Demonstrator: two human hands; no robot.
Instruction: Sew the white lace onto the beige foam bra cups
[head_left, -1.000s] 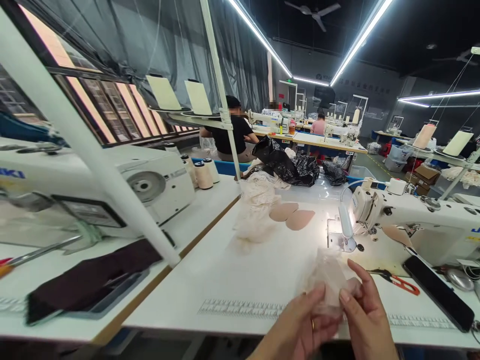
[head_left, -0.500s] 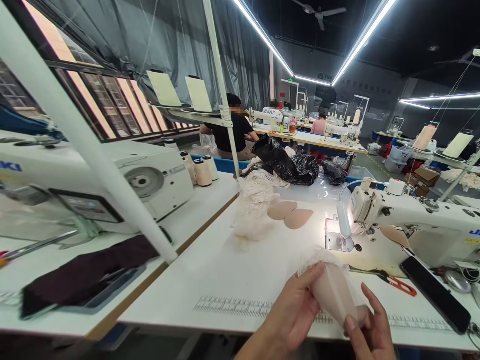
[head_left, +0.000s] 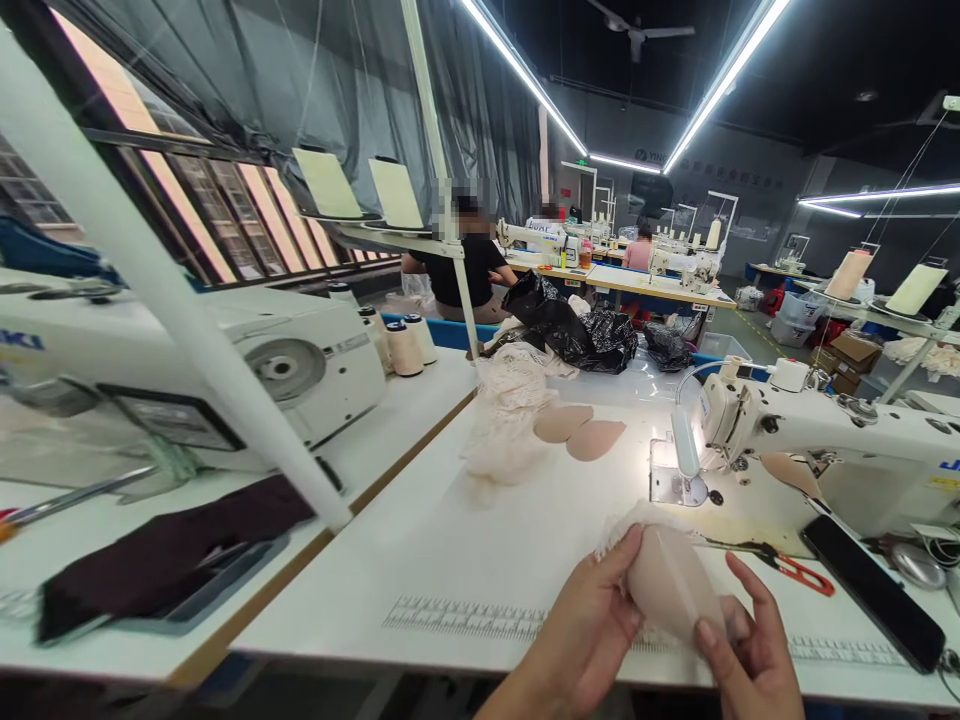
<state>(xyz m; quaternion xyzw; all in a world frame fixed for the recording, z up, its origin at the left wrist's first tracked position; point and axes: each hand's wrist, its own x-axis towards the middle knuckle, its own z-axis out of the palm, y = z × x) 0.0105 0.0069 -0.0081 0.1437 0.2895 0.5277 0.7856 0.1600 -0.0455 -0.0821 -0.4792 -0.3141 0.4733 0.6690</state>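
Note:
A beige bra cup (head_left: 670, 575) with white lace (head_left: 626, 522) along its far edge is between my two hands, above the front of the white table. My left hand (head_left: 589, 625) grips the cup's left side, thumb on top over the lace edge. At the lower right, my right hand (head_left: 750, 645) pinches the cup's tip with the thumb on top; its index finger stretches away. Two more beige bra cups (head_left: 596, 440) lie flat on the table beside a heap of cream lace fabric (head_left: 517, 390).
A sewing machine (head_left: 817, 420) with a lit needle plate stands right. Orange-handled snips (head_left: 802, 575) and a black phone (head_left: 874, 590) lie near my right hand. Black plastic bags (head_left: 570, 325) lie behind. Another machine (head_left: 277, 360) and a slanted white post (head_left: 187, 300) stand left.
The cup's near end has shifted slightly right and up with my right hand, showing more of its smooth face. My left hand keeps its grip almost in place.

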